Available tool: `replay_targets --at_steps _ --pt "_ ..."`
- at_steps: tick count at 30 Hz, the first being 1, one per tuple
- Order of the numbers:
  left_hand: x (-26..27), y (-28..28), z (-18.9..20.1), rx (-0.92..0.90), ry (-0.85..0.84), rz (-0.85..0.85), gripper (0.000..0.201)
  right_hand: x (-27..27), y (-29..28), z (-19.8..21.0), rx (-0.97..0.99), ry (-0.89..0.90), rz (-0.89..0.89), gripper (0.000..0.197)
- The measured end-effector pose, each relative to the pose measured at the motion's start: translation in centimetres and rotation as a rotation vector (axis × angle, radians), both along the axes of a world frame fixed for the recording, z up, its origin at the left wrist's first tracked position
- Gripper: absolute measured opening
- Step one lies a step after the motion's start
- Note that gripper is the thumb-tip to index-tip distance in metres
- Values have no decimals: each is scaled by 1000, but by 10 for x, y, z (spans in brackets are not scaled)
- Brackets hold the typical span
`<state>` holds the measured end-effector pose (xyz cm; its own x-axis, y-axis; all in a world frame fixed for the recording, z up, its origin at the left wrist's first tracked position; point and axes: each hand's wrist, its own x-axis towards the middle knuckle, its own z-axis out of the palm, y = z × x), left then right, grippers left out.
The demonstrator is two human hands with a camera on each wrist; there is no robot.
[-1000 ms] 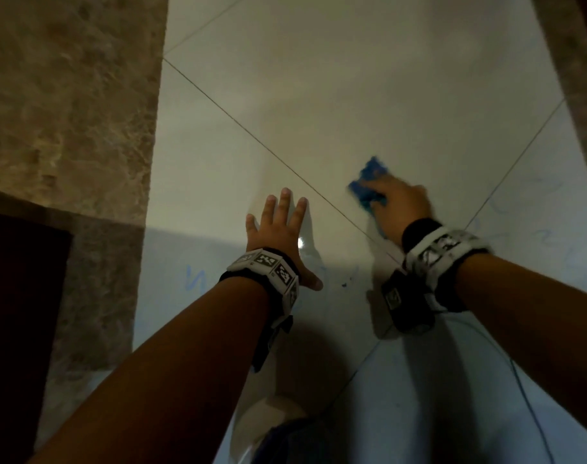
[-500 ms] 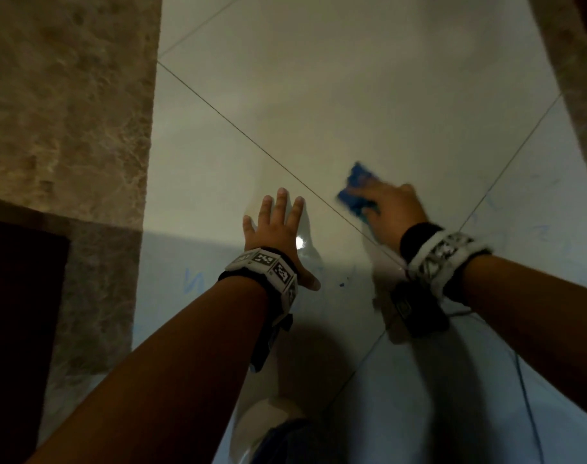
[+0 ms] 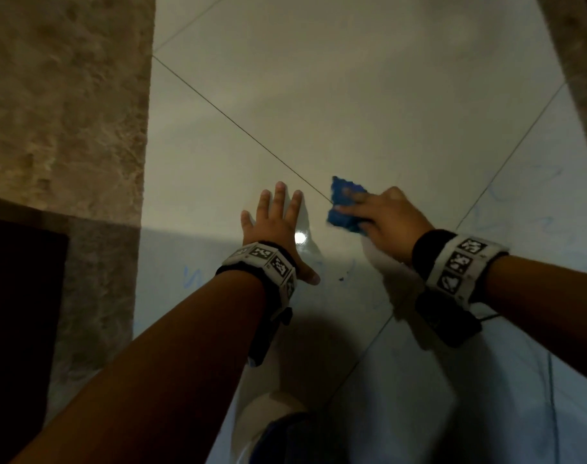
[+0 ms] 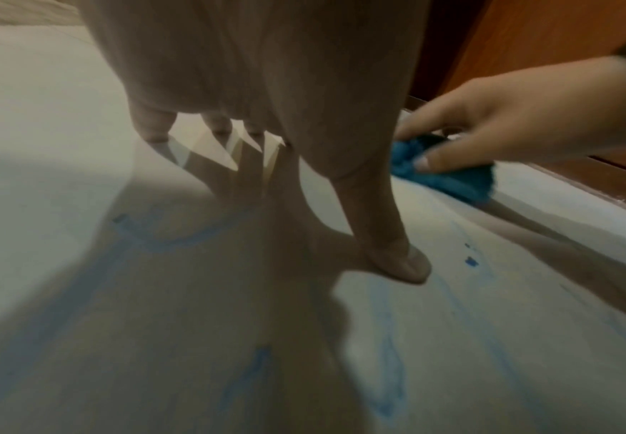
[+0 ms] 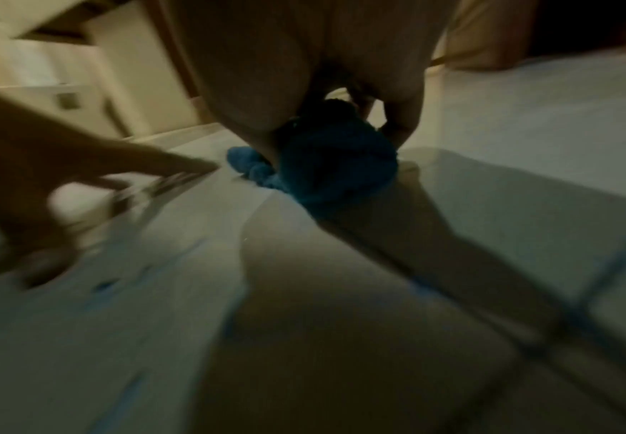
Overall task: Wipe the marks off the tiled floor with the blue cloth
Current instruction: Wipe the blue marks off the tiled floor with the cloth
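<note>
A glossy pale tiled floor [image 3: 352, 95] with thin dark grout lines, seen from above. The right hand [image 3: 390, 217] presses a crumpled, fuzzy blue cloth [image 3: 344, 205] to the floor, fingers [image 4: 449, 157] and thumb curled round it; the bunched cloth runs lengthwise away from the wrist, poking out past the fingertips. The left hand [image 3: 277, 219] lies flat beside it, fingers [image 3: 280, 195] spread wide. Faint smeared blue marks [image 4: 385, 367] streak the tile behind the left thumb. Rough mottled brown stone [image 3: 64, 105] borders the floor
</note>
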<state>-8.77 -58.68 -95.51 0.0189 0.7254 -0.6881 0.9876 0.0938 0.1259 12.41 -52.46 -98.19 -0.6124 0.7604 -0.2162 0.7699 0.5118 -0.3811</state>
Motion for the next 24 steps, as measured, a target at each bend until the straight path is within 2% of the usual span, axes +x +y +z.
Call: replay_targets --at_steps 1,2,3,5,6,8,10,12,13,15,17,18,19,21,24 --pt "1 0 1 1 -1 -2 148 7 5 5 11 54 -9 40" --pt "1 0 1 1 0 -7 147 16 16 9 33 117 -117 38" --pt "1 -1 2 -2 1 -8 147 27 31 12 20 143 -302 38" --pt "1 -1 3 -3 9 -4 147 41 57 16 -28 105 -628 37" --pt "1 -1 3 -3 11 -5 147 37 61 15 -51 92 -652 33" --pt "2 0 2 -8 8 -5 147 7 43 16 -64 151 -487 23" --pt "0 0 0 -7 12 -2 147 -22 9 8 -82 96 -215 34" --pt "-1 0 -1 -7 15 4 147 -23 -4 1 -113 69 -63 42" --pt "0 1 -1 6 11 6 146 -15 2 5 -112 113 -105 41" --pt "5 4 0 45 13 -26 145 12 28 14 -113 206 -383 36" --pt "15 9 1 93 14 -95 145 38 55 23 -109 151 -671 34" --pt "22 13 1 114 4 -122 146 45 61 27 -103 118 -741 36" --pt "31 18 1 124 -11 -137 145 42 60 28 -78 87 -748 37" --pt "48 30 1 121 -39 -139 144 19 42 28 -70 86 -638 36" --pt "64 45 -1 65 -48 -145 145 -10 1 10 -51 66 -270 40"
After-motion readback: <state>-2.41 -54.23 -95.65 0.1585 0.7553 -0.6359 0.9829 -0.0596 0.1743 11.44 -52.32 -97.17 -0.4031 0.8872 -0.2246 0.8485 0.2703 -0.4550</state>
